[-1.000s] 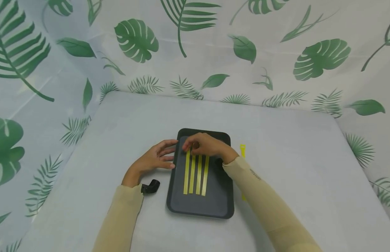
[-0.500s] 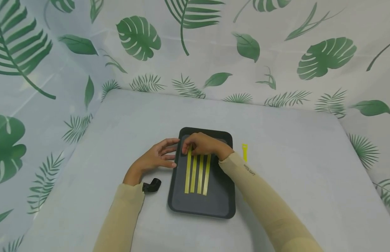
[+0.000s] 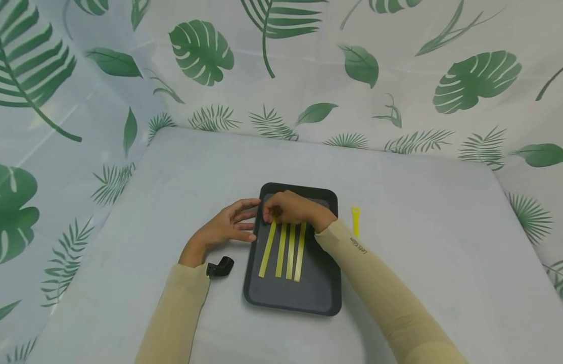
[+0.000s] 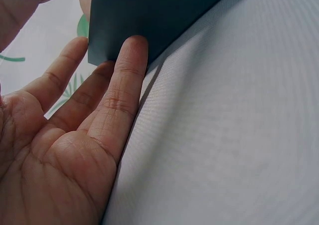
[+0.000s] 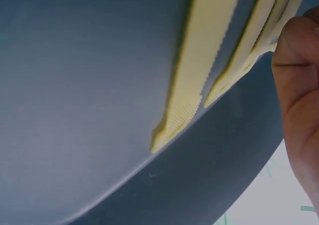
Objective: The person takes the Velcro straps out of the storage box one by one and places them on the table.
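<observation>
A dark grey tray [image 3: 292, 302] lies on the table with several flat yellow straps [image 3: 299, 255] lengthwise in it. My right hand [image 3: 296, 208] reaches over the tray and pinches the far end of the leftmost yellow strap [image 3: 267, 253], which slants with its near end to the left. The fingers cover that far end. In the right wrist view, the ends of other yellow straps [image 5: 199, 50] lie near the tray wall, beside part of my right hand [image 5: 301, 90]. My left hand [image 3: 228, 225] has its fingers extended, their tips at the tray's left side [image 4: 134, 15].
On the table right of the tray lies another yellow strap [image 3: 355, 222] with a slotted head, partly hidden by the right sleeve [image 3: 377, 273]. A black elbow-shaped piece [image 3: 221, 267] sits at the left cuff. Leaf-printed cloth [image 3: 327, 76] stands behind the white table.
The leftmost strap's near end has swung left, away from the neighbouring straps, as my right hand pinches its far end. My left hand stays at the tray's side.
</observation>
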Tool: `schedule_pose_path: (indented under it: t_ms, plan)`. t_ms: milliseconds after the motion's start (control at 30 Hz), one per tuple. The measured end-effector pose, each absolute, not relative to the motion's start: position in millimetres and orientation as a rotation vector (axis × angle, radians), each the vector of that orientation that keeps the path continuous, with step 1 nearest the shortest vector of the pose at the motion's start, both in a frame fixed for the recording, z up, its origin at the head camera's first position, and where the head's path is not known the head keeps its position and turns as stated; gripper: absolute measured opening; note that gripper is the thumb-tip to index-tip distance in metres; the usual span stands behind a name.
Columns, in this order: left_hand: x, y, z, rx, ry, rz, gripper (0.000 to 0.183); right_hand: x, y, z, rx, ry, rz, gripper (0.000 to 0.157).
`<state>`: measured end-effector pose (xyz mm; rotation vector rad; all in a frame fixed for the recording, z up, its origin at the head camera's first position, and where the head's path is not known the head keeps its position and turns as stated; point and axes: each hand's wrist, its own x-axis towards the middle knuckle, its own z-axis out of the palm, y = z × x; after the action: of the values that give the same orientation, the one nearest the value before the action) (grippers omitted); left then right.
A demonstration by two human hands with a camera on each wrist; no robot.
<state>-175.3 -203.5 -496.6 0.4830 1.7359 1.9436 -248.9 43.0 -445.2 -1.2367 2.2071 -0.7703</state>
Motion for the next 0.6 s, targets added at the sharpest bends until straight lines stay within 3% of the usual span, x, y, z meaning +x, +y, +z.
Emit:
schedule_pose_path:
  t_ms: [600]
  plan:
    - [-175.1,-203.6,-498.3,0.481,1.740,1.938,0.101,-241.5,49.7,-434.8,-1.338,2.267,-0.812,0.024]
